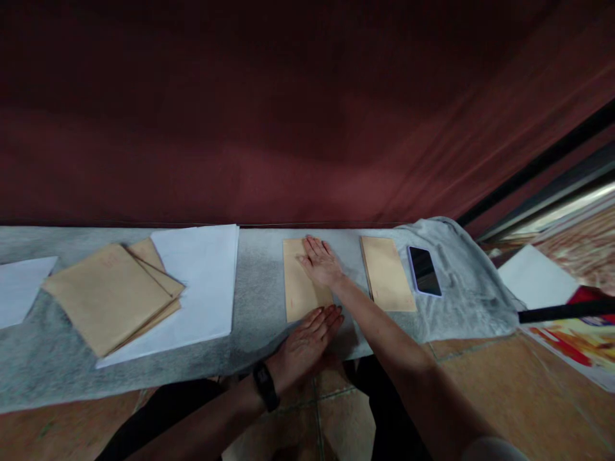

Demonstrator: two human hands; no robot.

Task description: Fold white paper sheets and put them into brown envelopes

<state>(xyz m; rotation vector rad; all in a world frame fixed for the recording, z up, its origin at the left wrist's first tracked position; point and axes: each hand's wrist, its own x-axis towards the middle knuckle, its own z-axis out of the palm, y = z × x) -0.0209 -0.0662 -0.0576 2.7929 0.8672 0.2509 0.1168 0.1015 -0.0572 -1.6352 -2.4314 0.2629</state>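
Observation:
A tan paper envelope (298, 291) lies flat on a grey cloth in front of me, its long side running away from me. My right hand (323, 261) rests flat on its upper right part, fingers stretched out. At the near edge of the envelope lies my left hand (307, 339), palm down with fingers extended to the right; a black band is on that wrist. Neither hand grasps anything. Just right of my right forearm sits a stack of similar tan envelopes (390, 275).
Left on the grey cloth (259, 275) are a loose pile of tan envelopes (113, 294) and white paper sheets (202, 282), with more white paper (22, 288) at the far left. A phone (425, 271) lies right of the stack. A dark red curtain-like surface (288, 160) rises behind.

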